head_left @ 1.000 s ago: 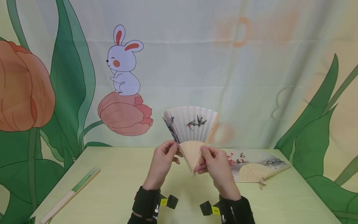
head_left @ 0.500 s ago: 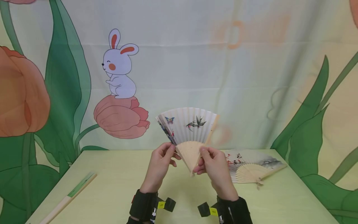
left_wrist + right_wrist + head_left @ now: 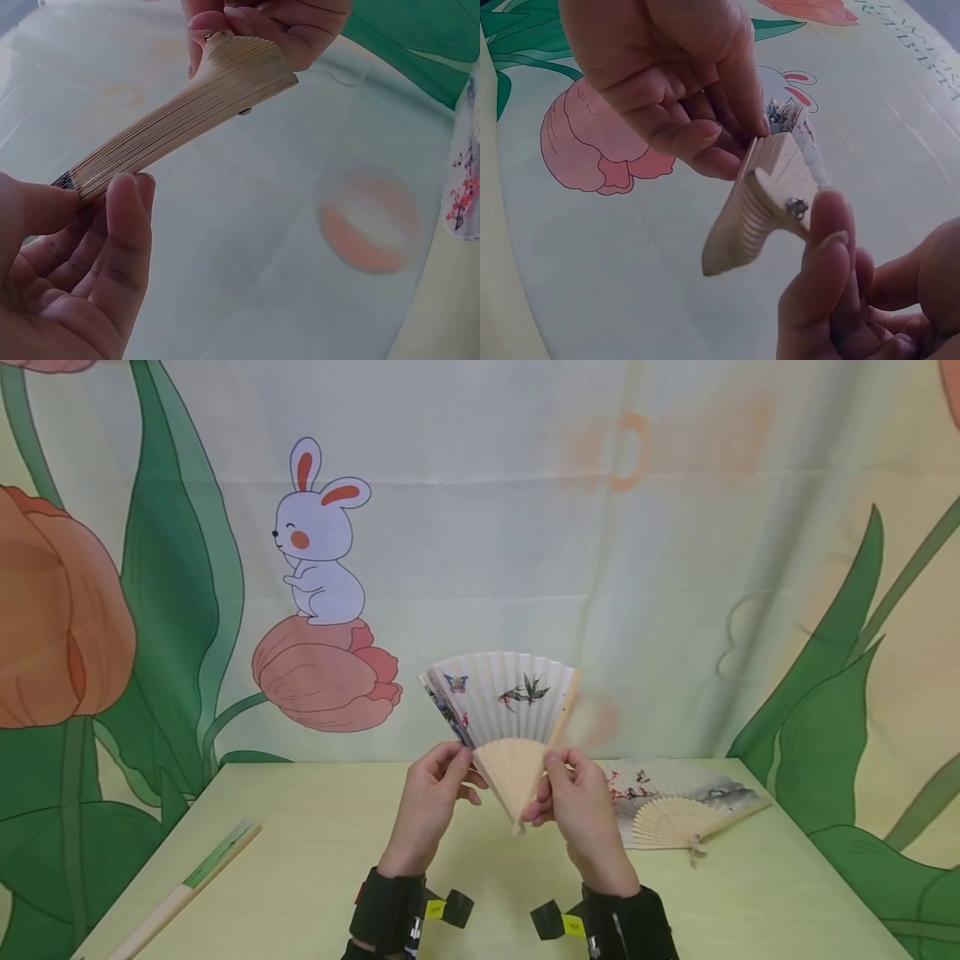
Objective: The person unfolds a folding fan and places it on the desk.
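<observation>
A partly spread folding fan (image 3: 513, 718) is held up above the table between both hands, its pivot end pointing down. The white leaf shows a butterfly and dark leaves; several folds stay bunched on its left side. My left hand (image 3: 431, 802) pinches the bunched ribs between thumb and fingers, as the left wrist view shows with the stacked wooden ribs (image 3: 180, 112). My right hand (image 3: 581, 810) pinches the fan's right outer rib near the lower sticks. In the right wrist view a metal pivot pin (image 3: 796, 208) shows at the fan's narrow end.
Behind the right hand, a second, spread fan (image 3: 675, 818) with red blossoms lies on the pale green table (image 3: 315, 860). On the left lies a long, slim folded fan (image 3: 187, 885) with a green part. A printed cloth (image 3: 480, 527) with a rabbit hangs behind.
The head view has shifted slightly. The left side of the held fan moved outward, uncovering the butterfly; since half a second ago, its right edge has come in a little.
</observation>
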